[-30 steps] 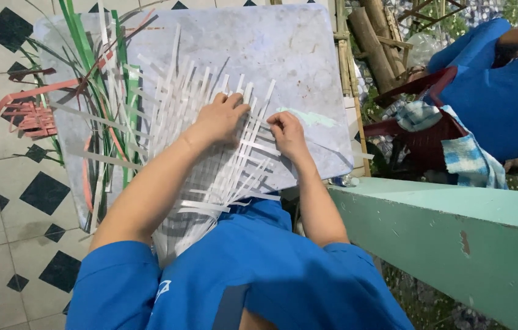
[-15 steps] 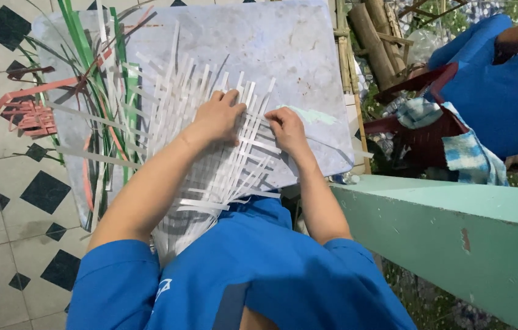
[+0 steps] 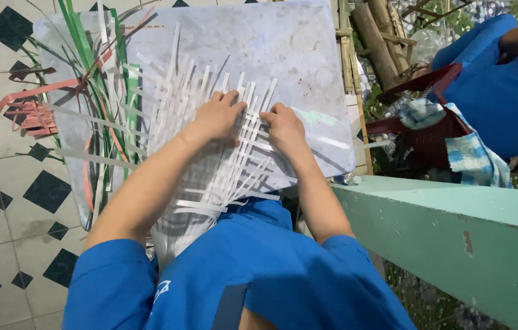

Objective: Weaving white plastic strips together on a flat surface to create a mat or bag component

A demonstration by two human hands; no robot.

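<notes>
A loose weave of white plastic strips lies on a pale blue-grey board in front of me. My left hand presses flat on the woven strips, fingers pointing towards the far ends. My right hand sits just beside it, fingers curled on the strips at the weave's right edge. The two hands nearly touch. Whether either hand pinches a single strip is hidden by the fingers. Both forearms come out of blue sleeves at the bottom.
Green, white and pink strips lie bundled on the board's left side over a black-and-white tiled floor. A green ledge runs along the right. A person in blue is beyond it, near bamboo poles and a checked cloth.
Both hands have shifted slightly towards the far side of the weave and closer together. The strips under them lie much as before.
</notes>
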